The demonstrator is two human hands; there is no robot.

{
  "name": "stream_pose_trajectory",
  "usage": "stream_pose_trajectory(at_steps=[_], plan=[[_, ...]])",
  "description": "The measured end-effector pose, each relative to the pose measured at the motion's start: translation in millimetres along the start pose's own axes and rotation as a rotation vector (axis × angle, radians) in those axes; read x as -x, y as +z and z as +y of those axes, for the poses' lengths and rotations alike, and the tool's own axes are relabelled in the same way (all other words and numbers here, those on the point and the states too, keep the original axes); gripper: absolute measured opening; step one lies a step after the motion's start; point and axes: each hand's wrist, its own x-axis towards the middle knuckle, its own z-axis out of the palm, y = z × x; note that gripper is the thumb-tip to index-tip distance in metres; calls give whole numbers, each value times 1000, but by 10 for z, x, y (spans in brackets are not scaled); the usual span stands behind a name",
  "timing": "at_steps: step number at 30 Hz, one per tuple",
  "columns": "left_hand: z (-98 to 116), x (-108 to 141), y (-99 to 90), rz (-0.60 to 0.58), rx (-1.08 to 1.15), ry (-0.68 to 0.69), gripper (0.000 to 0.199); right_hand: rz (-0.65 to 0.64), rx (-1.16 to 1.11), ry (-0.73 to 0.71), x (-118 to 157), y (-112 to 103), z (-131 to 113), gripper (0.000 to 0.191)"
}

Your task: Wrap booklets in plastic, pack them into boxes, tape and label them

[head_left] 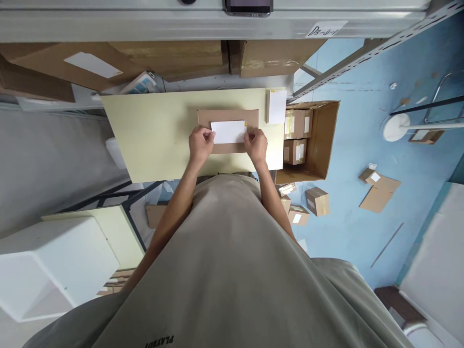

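A white rectangular sheet with a small yellow mark at its right end, looking like a label (228, 132), is held flat over a brown cardboard box (227, 115). My left hand (201, 143) pinches the sheet's left end between thumb and finger. At the opposite end, my right hand (256, 145) grips it near the yellow mark. The box lies on a pale yellow tabletop (152, 130) in front of me. Whether the sheet touches the box top all over, I cannot tell. A stack of white labels (277, 106) sits at the table's right back corner.
An open carton (322, 140) holding several small boxes stands against the table's right side. Behind the table, a metal shelf (163, 24) carries large cartons (181, 58). Small boxes (317, 201) lie on the blue floor at right. A white bin (61, 261) is at lower left.
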Motion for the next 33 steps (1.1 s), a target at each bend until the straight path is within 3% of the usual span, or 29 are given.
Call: stream_pose_trajectory(at_steps=[23, 26, 29, 31, 33], plan=[[140, 125, 27, 49, -83, -40, 18, -12, 132, 71, 62, 14, -66, 16], [116, 130, 15, 99, -136, -110, 30, -52, 194, -39, 145, 55, -150, 28], [130, 165, 22, 136, -156, -133, 34, -224, 200, -251, 235, 122, -266, 41], [188, 222, 70, 102, -143, -17, 28, -355, 158, -389, 277, 157, -320, 51], [266, 297, 146, -5, -103, 159, 36, -446, 114, -464, 293, 168, -332, 60]])
